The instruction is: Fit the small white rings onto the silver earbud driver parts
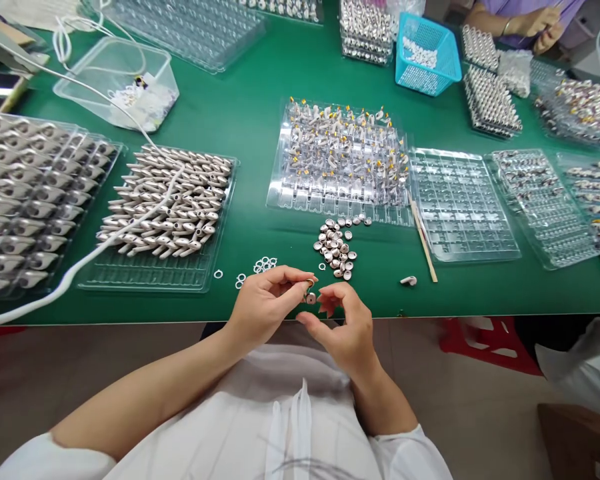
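My left hand (267,300) pinches a small shiny metallic part (311,298) between thumb and fingertips, just above the table's front edge. Its exact kind is too small to make out. My right hand (344,320) is beside it, thumb and fingers apart, with nothing visible between them. Beyond my hands lies a loose heap of small silvery caps (336,248). White rings (265,265) form a little pile behind my left hand, with a single ring (219,274) to its left. A white earbud-shaped piece (409,281) rests to the right of my right hand.
A tray of silvery stemmed shells (173,207) stands left, crossed by a white cable (105,247). Ahead is a tray of parts with yellow tips (340,153). A wooden stick (424,243) lies beside a transparent tray (465,207). A blue basket (427,73) and a co-worker's hands (537,27) are farther back.
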`<state>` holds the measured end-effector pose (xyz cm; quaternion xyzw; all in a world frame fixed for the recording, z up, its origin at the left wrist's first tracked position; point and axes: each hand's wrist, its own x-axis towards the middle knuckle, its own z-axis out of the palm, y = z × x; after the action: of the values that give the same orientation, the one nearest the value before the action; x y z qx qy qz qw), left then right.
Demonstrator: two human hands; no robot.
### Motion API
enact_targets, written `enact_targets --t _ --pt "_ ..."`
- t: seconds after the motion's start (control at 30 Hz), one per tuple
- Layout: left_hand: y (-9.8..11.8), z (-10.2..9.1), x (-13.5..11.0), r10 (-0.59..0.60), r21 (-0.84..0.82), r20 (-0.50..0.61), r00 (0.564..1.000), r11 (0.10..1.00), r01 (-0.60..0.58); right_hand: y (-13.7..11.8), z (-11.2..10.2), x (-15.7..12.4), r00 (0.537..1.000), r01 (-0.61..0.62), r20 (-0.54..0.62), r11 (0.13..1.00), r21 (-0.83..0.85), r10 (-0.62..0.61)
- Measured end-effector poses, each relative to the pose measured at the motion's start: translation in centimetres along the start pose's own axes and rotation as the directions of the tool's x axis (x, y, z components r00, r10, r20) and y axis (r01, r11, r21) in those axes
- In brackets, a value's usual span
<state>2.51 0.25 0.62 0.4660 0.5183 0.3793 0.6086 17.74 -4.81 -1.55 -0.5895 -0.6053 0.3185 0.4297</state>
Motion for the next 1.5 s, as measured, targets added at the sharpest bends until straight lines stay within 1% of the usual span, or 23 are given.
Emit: enact_targets --t 0.1,0.17,0.23,0.3,0.4,0.53,0.6,0.67,0.77,0.9,0.97,1.1,1.17,1.37,1.5 --pt "-0.2 0.1 0.0 0.019 0.008 -0.006 1.0 1.0 -0.019 0.2 0.5 -0.4 0.994 0.092 -0.056 0.994 -0.061 -0.095" --pt "-0.3 0.2 0.0 0.023 0.006 0.001 1.0 1.0 -0.023 0.3 0.7 -0.4 0.99 0.116 -0.073 0.992 -0.044 -0.119" --pt "-0.4 0.2 -0.1 0.018 0.007 0.009 1.0 1.0 -0.019 0.3 0.6 -0.4 0.99 0.117 -0.078 0.993 -0.007 -0.117" --pt "-0.5 0.2 -0.1 0.014 0.005 0.014 1.0 1.0 -0.014 0.4 0.5 -0.4 0.993 0.089 -0.081 0.995 0.045 -0.085" --pt "-0.8 0.2 -0.2 0.025 -0.004 0.029 0.999 1.0 -0.025 0.6 0.2 -0.5 0.998 -0.018 -0.051 0.985 0.173 0.027" --pt "-1.1 0.2 -0.2 0.038 -0.007 0.066 0.997 0.999 -0.037 0.7 0.1 -0.6 0.985 -0.171 0.026 0.928 0.329 0.173" --pt "-1.2 0.1 -0.3 0.031 0.014 0.081 0.996 0.999 -0.032 0.8 0.1 -0.6 0.973 -0.222 0.032 0.9 0.375 0.227" --pt "-1.2 0.1 -0.4 0.015 0.042 0.095 0.995 0.999 -0.019 0.9 0.1 -0.6 0.966 -0.245 0.022 0.879 0.409 0.259" --pt "-1.1 0.0 -0.5 -0.001 0.068 0.136 0.991 0.998 -0.008 0.9 0.1 -0.4 0.961 -0.256 0.016 0.867 0.428 0.276" --pt "-0.9 -0.2 -0.5 0.051 0.123 0.179 0.983 0.99 -0.073 0.9 0.0 -0.1 0.953 -0.288 0.038 0.855 0.431 0.301" --pt "-0.8 -0.2 -0.5 0.066 0.159 0.179 0.982 0.983 -0.095 0.8 0.0 0.1 0.947 -0.309 0.062 0.836 0.454 0.317" --pt "-0.7 -0.1 -0.5 0.044 0.225 0.166 0.985 0.971 -0.081 0.9 0.2 0.3 0.931 -0.355 0.111 0.788 0.504 0.349" --pt "-0.7 -0.1 -0.5 0.055 0.26 0.161 0.985 0.961 -0.096 1.0 0.3 0.3 0.927 -0.364 0.117 0.778 0.512 0.357" --pt "-0.8 -0.2 -0.5 0.09 0.305 0.158 0.983 0.943 -0.136 0.6 0.2 0.5 0.927 -0.366 0.11 0.8 0.476 0.358" --pt "-1.1 -0.4 -0.5 0.079 0.285 0.181 0.98 0.95 -0.129 0.4 0.0 0.3 0.942 -0.334 0.111 0.849 0.409 0.316"
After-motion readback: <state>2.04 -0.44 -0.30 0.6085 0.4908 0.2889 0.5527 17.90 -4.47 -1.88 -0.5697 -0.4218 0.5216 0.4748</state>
